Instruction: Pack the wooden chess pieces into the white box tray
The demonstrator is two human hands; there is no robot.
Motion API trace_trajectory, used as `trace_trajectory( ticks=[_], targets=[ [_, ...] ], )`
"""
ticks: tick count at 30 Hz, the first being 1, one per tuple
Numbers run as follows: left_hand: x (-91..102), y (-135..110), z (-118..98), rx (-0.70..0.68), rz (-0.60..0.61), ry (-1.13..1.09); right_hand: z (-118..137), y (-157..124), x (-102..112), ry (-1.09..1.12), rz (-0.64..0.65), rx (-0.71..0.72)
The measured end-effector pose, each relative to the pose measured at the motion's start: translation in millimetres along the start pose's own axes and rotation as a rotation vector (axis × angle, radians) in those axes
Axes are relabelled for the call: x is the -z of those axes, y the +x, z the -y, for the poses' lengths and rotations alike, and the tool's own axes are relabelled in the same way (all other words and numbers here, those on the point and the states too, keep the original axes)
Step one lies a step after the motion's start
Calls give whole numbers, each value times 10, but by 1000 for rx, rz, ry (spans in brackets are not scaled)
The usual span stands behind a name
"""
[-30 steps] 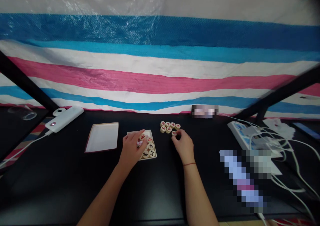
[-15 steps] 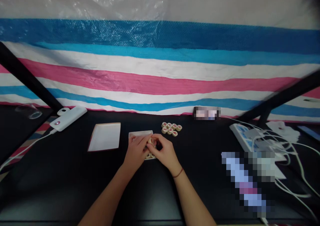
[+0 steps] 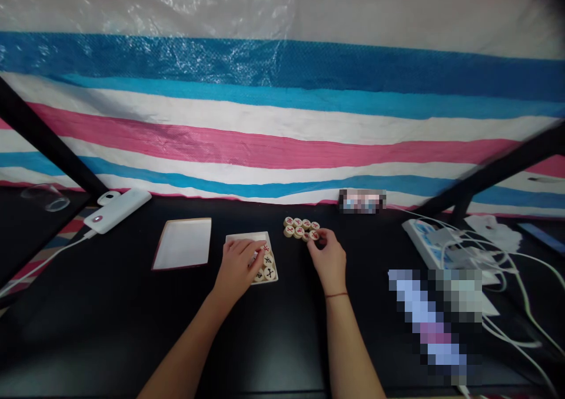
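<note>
Far left of you: clear cup on a dark surface, then a black diagonal post. Right of that, white handheld device near the back edge of the black table, cable plugged into its near end. Next, shallow white-lined lid, hollow side up, well clear of both your arms.

Your left hand lies over the open white box, fingers bent and blocking its upper-left part; can't tell from here whether they pinch anything. Black- and red-marked pieces show in the box's right half.

Right of the box, red-marked discs sit in two close rows on the table. Your right hand is at the near-right end of them, thumb and index pinching one red-marked disc.

Beyond that hand, pixel-masked block at the back. Far right: white power strip under tangled white cables, pixel-masked slab nearer you, apart from your right forearm.
</note>
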State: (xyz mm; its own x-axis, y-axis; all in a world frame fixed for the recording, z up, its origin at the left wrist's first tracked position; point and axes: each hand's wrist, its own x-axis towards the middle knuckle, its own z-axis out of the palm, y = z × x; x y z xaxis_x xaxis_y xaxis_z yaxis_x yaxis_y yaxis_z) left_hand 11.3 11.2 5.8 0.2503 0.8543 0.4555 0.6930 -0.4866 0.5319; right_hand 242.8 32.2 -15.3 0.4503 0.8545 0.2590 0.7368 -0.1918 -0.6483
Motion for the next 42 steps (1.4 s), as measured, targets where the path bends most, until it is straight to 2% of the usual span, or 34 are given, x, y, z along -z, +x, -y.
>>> trace_trajectory(
  ticks=[10,16,25,42],
  targets=[
    [-3,6,7,9,16,-14,-33,-28,-98,-104,57,88],
    [-21,0,29,22,21,-16,-33,-31,-110,-131,11,145],
    [-18,5,33,32,41,-15,-33,-14,-119,-70,65,43],
    [-1,16,14,39,63,-5,-25,-11,-110,-54,40,104]
  ],
)
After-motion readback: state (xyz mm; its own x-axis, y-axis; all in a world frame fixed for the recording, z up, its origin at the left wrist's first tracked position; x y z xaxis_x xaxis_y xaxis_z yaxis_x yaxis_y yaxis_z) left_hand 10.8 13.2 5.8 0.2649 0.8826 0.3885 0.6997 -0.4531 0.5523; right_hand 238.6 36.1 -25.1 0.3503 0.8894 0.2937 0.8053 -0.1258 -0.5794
